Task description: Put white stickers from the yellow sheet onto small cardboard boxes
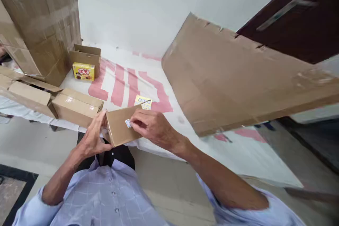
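A small brown cardboard box (120, 127) stands at the near edge of a white-covered surface (159, 88). My left hand (92, 136) grips its left end, fingers curled against the flap. My right hand (152, 127) rests on the box's front face, its fingertips pinching a small white and blue sticker (128, 123) against the cardboard. A yellow sticker sheet (143, 101) lies just behind the box.
A big taped carton (39, 28) stands at the far left, with sealed small boxes (76, 104) in front of it. An open box (86, 56) holds a yellow snack pack (83, 71). A large flat cardboard sheet (233, 77) leans at the right.
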Demonstrator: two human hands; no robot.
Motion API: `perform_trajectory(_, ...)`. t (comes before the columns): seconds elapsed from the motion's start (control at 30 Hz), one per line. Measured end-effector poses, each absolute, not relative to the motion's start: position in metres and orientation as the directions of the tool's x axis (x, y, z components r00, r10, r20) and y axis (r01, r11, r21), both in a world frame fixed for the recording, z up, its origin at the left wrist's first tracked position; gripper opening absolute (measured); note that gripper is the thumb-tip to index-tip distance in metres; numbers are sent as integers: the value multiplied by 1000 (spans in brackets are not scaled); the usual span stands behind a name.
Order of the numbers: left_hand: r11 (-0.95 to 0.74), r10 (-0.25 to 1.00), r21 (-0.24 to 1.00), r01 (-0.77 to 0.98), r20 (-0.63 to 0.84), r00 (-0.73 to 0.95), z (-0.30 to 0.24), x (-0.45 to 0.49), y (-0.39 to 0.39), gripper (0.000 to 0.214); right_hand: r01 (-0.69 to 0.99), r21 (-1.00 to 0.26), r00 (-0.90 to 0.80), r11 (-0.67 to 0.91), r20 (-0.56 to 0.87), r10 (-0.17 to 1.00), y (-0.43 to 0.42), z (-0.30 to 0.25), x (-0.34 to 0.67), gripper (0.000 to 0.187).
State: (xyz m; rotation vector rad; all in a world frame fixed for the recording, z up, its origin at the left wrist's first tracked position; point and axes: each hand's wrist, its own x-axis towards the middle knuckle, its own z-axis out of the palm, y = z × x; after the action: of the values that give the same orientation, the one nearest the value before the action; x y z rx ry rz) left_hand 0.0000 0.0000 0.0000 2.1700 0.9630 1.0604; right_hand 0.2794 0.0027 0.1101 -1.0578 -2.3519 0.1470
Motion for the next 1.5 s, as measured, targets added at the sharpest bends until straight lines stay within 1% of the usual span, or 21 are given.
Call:
perform_trajectory(0.13,-597,789,707,378,433,436,1,0,-2,138,654,-369,-505,660,437,744,1,110,284,21)
perform_trajectory(0.27,-604,786,705,373,448,426,2,1,-2,137,635,-456,-422,624,472,774,-8,104,281,23)
perform_trajectory(0.37,-617,778,701,357,478,408,0,2,-2,135,624,-529,-370,575,448,814,-17,98,277,24)
perform_trajectory(0.5,-611,786,698,374,483,386,-3,4,-3,137,605,-572,-344,553,439,830,-24,94,274,24)
perform_trajectory(0.63,-608,791,695,383,490,367,-3,8,-5,135,594,-583,-318,554,462,828,-27,91,272,25)
perform_trajectory(0.9,-643,766,657,394,536,355,2,15,-10,133,634,-575,-258,517,473,843,-30,79,269,28)
perform_trajectory(1.1,-630,777,651,424,522,352,0,17,-12,131,627,-585,-243,514,480,843,-30,79,265,30)
perform_trajectory(1.3,-636,772,659,403,531,350,2,20,-13,128,616,-609,-235,499,462,855,-29,80,265,30)
perform_trajectory(1.5,-624,781,664,412,520,345,1,20,-14,128,616,-619,-227,488,453,862,-27,80,263,30)
